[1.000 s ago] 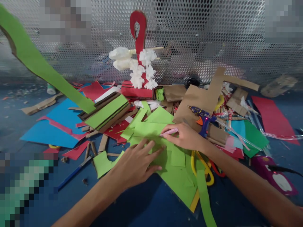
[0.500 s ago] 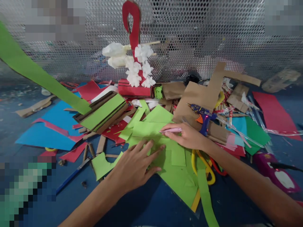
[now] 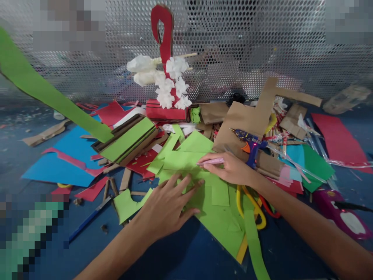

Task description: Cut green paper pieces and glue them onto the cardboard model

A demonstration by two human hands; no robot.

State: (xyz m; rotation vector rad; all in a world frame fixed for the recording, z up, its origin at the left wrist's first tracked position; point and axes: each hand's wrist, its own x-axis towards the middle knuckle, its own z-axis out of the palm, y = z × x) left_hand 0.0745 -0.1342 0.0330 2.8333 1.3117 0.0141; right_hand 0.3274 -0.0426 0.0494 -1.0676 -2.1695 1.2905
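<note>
Left hand (image 3: 166, 206) flat, fingers spread, pressing green paper (image 3: 215, 210) on table (image 3: 180, 256). Right hand (image 3: 230, 169) grips pink pen (image 3: 211, 161), tip on paper.

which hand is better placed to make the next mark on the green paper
Likely right. The right hand grips the pink pen-like tool, tip on the green paper; the left hand lies flat, pinning it.
</note>
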